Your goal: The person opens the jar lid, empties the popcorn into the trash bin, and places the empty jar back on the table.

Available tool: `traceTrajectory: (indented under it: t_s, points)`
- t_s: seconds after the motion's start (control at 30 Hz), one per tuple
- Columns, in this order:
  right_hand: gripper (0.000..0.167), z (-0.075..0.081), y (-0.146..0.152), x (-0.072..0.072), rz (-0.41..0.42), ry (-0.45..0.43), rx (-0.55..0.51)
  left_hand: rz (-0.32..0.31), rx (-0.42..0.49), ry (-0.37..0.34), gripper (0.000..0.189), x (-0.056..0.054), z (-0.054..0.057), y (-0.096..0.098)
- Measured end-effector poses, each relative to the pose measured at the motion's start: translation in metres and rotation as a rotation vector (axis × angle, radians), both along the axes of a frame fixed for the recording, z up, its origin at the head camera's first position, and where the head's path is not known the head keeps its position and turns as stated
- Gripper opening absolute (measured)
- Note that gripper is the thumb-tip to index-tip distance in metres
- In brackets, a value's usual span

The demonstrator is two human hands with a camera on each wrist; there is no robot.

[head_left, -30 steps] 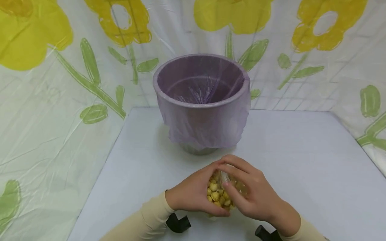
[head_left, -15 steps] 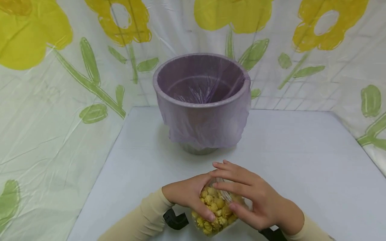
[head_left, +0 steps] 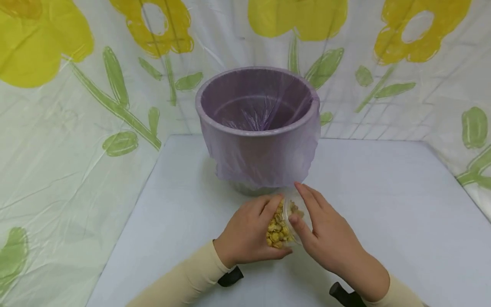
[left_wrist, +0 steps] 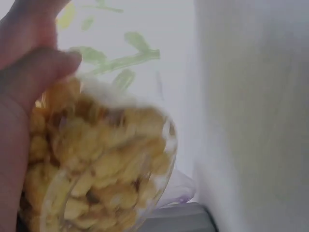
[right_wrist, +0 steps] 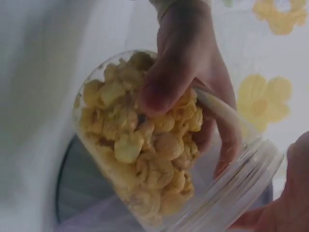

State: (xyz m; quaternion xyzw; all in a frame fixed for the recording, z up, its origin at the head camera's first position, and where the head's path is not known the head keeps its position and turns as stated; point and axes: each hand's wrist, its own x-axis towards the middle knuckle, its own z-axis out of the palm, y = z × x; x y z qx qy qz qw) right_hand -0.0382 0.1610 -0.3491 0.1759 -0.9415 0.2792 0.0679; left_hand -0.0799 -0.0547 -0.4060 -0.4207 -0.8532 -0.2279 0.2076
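Observation:
A clear jar (head_left: 278,230) filled with yellow popcorn (right_wrist: 145,154) lies tilted in front of the bin, its ribbed rim end (right_wrist: 231,188) turned to the right. My left hand (head_left: 249,230) grips the jar's body from the left; in the right wrist view its thumb (right_wrist: 161,92) presses across the side. In the left wrist view the jar hides much of the scene below it. My right hand (head_left: 333,234) is at the rim end, fingers extended, with its thumb (head_left: 300,226) overlapping the rim in the head view.
A purple bin (head_left: 261,157) lined with a thin plastic bag stands just beyond my hands on the white tabletop (head_left: 383,192). A sheet printed with yellow flowers (head_left: 168,25) hangs behind and at the sides. Black wrist mounts (head_left: 230,277) sit under both wrists.
The jar tipped toward me half a second ago and is now turned sideways, farther up toward the bin. My right hand's fingers have drawn back from over the jar and now stretch forward.

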Motion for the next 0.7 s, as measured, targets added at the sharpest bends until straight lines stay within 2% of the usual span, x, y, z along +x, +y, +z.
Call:
traceTrajectory:
  t_s: [0.07,0.17,0.27,0.37,0.5,0.57,0.6,0.7]
  points:
    - [0.072,-0.001,-0.003,-0.001,-0.055,-0.056,0.052,0.052,-0.004,0.135,0.113,0.001,-0.006,0.004]
    - [0.075,0.000,-0.007,-0.002,-0.098,-0.086,0.083,0.097,-0.005,0.245,0.112,0.002,-0.011,0.007]
    - [0.072,0.000,-0.007,-0.002,-0.108,-0.079,0.077,0.115,-0.010,0.262,0.112,0.004,-0.012,0.009]
    - [0.066,-0.004,-0.004,-0.002,-0.062,-0.021,0.080,0.119,-0.006,0.223,0.113,0.007,-0.012,0.009]
    - [0.062,-0.011,0.003,-0.005,0.069,0.137,0.105,0.095,0.017,0.106,0.114,0.011,-0.011,0.009]
    - [0.062,-0.014,0.007,-0.007,0.144,0.203,0.108,0.052,0.037,-0.003,0.115,0.013,-0.008,0.009]
    - [0.062,-0.014,0.009,-0.007,0.181,0.230,0.103,0.021,0.053,-0.088,0.116,0.013,-0.007,0.008]
    - [0.058,-0.016,0.014,-0.008,0.296,0.308,0.047,-0.103,0.117,-0.430,0.115,0.016,0.000,0.004]
